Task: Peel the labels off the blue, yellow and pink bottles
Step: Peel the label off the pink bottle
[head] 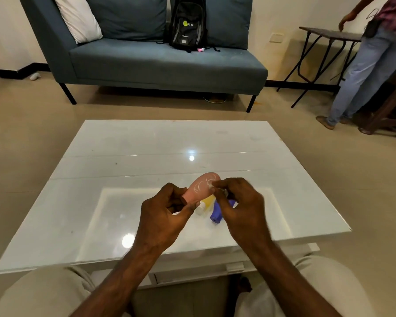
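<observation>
Head view: left grip (162,216) clamped round the neck end of the pink bottle (201,187) above the desk (124,156), its long axis slanting away to the right, where the right grip (240,207), nearer the label (209,186), pinches its edge.

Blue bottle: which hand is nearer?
Right. The right hand, pinching the label, overlaps the blue bottle from above; the left hand, gripping the pink bottle, sits clear to its left.
</observation>
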